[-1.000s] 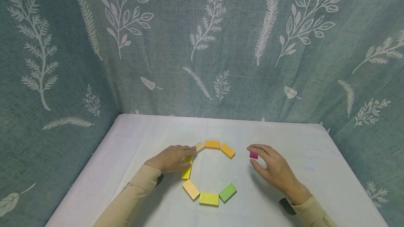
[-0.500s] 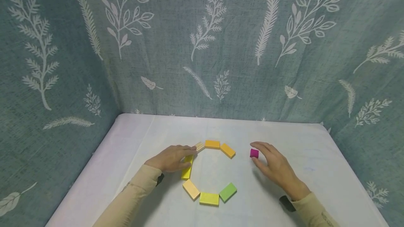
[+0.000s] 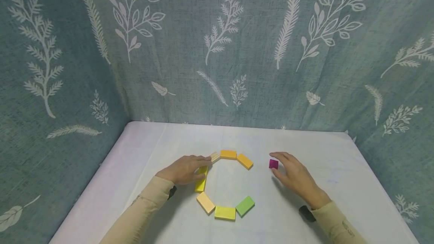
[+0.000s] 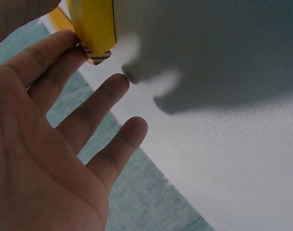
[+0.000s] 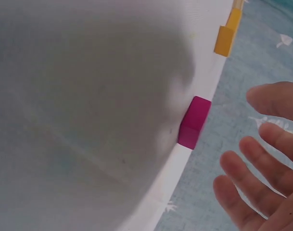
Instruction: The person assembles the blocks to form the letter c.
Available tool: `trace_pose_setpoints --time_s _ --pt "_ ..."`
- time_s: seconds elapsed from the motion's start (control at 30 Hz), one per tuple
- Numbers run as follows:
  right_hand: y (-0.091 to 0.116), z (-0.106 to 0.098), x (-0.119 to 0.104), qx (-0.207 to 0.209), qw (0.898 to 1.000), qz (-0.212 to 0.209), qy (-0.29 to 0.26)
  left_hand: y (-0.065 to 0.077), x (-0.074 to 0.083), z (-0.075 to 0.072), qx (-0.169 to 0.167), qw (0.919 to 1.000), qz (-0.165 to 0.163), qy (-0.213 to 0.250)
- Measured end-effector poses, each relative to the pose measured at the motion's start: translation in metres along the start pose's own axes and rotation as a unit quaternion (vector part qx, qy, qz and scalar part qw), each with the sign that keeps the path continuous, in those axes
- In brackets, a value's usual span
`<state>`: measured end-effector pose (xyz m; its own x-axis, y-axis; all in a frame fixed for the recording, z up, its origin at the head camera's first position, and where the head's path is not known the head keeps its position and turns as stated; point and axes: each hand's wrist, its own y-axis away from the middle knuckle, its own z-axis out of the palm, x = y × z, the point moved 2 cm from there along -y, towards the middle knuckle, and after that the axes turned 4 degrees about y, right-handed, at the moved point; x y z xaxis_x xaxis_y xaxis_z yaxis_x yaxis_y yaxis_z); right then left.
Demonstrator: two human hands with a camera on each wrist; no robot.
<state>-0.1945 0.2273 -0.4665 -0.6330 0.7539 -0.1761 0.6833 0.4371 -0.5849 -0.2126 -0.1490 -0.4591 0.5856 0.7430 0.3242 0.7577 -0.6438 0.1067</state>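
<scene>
A ring of small blocks with a gap on its right side lies on the white table. My left hand (image 3: pixel 185 169) is at the ring's left side, over a long yellow block (image 3: pixel 200 184). In the left wrist view its fingers (image 4: pixel 95 110) are spread and fairly straight, with the index tip at the yellow block (image 4: pixel 94 24) and a striped block (image 4: pixel 99 58). My right hand (image 3: pixel 296 178) hovers around a magenta block (image 3: pixel 273 164). In the right wrist view a gap shows between the fingers (image 5: pixel 249 183) and the magenta block (image 5: pixel 193 124).
Two orange blocks (image 3: pixel 228 154) form the far side of the ring. Along the near side lie a peach block (image 3: pixel 205 203), a yellow-green block (image 3: pixel 225 213) and a green block (image 3: pixel 245 206). A teal leaf-patterned curtain (image 3: pixel 217 48) stands behind the table (image 3: pixel 305 142).
My right hand has shifted slightly right and its thumb and fingers now stand to either side of the magenta block, which shows more fully. The left hand stays in place.
</scene>
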Motion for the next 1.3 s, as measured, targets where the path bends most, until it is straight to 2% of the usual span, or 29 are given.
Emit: trace_pose_setpoints --time_s 0.37,0.7,0.83,1.3 --pt "-0.005 0.009 0.01 -0.034 0.999 0.028 0.001 0.0 0.0 -0.003 0.002 1.0 0.007 -0.005" --pt "-0.013 0.014 0.009 -0.106 0.991 0.08 -0.01 0.001 -0.002 -0.002 -0.001 1.0 0.01 0.0" --pt "-0.014 0.015 0.011 -0.108 0.991 0.083 -0.006 0.001 -0.003 -0.002 0.002 0.9999 0.016 0.003" --pt "-0.011 0.02 0.016 -0.107 0.991 0.079 -0.006 0.0 0.0 -0.002 -0.003 1.0 0.006 0.002"
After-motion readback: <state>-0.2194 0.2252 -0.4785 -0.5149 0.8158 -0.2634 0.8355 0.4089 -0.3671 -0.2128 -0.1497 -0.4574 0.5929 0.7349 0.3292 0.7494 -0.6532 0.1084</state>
